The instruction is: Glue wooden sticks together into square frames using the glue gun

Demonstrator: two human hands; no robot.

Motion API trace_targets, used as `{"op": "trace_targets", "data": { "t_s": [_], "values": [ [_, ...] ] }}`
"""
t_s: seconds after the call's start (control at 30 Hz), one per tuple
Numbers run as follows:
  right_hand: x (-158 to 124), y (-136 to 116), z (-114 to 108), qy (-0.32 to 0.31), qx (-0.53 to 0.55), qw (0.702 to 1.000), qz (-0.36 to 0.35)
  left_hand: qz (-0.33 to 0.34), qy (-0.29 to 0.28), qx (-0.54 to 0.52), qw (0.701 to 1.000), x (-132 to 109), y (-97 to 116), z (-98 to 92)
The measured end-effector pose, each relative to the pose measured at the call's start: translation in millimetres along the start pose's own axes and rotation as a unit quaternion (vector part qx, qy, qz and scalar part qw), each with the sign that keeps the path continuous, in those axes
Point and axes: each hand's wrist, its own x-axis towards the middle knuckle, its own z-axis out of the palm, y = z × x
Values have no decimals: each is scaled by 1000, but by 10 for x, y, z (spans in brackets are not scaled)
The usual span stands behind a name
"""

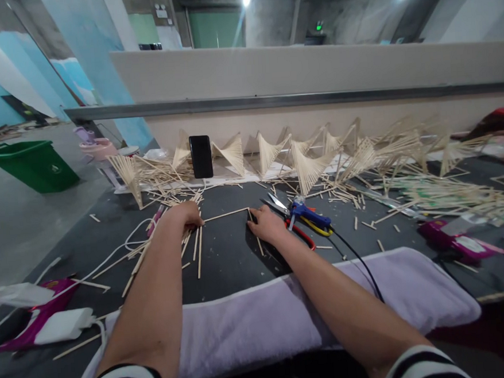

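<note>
A thin, straight, pale wooden stick (227, 215) is held level just above or on the dark grey worktop (228, 257), between the two hands; which of the two cannot be told. Its left end is pinched in the fingertips of the left hand (190, 214). Its right end is met by the right hand (266, 223), whose thumb and fingers are drawn together there, beside a second slim wooden stick (259, 239) slanting towards the person.

The step in hand is judged to be the aligning or joining of stick ends. For the next move, a steady pinch at the corner seems to be called for. Within easy reach of the right hand, a blue glue gun with a black cable (306, 211) is laid beside steel-bladed scissors with a red handle (279, 203).

No wording can be read: a pale emblem is carried by the green plastic bin (34, 164), and a white label by the magenta power strip (456, 241), both illegible.
</note>
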Motion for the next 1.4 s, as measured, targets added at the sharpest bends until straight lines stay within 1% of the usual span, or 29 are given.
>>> {"op": "trace_targets", "data": {
  "t_s": [0.17, 0.47, 0.57, 0.7, 0.8, 0.87, 0.93, 0.97, 1.03, 1.1, 1.13, 1.17, 1.2, 1.23, 1.27, 1.3, 1.33, 1.4],
  "values": [
    [1, 12, 9, 4, -4, 1000, -3, -4, 8, 46, 999, 118, 20, 33],
    [13, 34, 53, 22, -5, 1000, -19, -5, 24, 50, 998, 275, -51, 93],
    [11, 38, 57, 25, -3, 999, -21, -6, 31, 50, 998, 253, -49, 88],
    [8, 39, 38, 20, 4, 1000, -16, -9, 43, 59, 997, 157, -3, 36],
    [16, 43, 30, 15, 4, 1000, -15, -5, 61, 73, 995, 70, 87, -38],
    [23, 49, 34, 15, 2, 1000, -14, 10, 74, 79, 994, -14, 177, -100],
    [21, 54, 43, 19, -1, 1000, -15, 44, 115, 80, 989, -139, 275, -171],
    [16, 55, 49, 23, 0, 1000, -17, 69, 152, 75, 983, -217, 319, -210],
    [-7, 54, 58, 33, 4, 999, -24, 121, 244, 47, 961, -384, 384, -288],
    [-39, 47, 62, 44, 7, 998, -35, 144, 321, 15, 936, -526, 409, -356],
    [-55, 43, 61, 50, 8, 998, -40, 139, 339, 9, 931, -572, 407, -381],
    [-71, 37, 57, 55, 8, 998, -43, 125, 336, 15, 933, -599, 396, -397],
    [-84, 32, 51, 56, 8, 997, -45, 104, 312, 32, 944, -606, 375, -400],
    [-94, 26, 44, 56, 10, 997, -44, 79, 274, 53, 957, -598, 348, -389],
    [-102, 21, 36, 54, 11, 998, -43, 52, 221, 78, 971, -579, 316, -363],
    [-108, 17, 27, 51, 11, 998, -41, 31, 177, 94, 979, -554, 280, -321],
    [-113, 13, 19, 48, 11, 998, -40, 11, 152, 99, 983, -530, 244, -266],
    [-120, 9, 5, 47, 10, 998, -44, -17, 125, 104, 987, -491, 183, -127]
  ]
}}
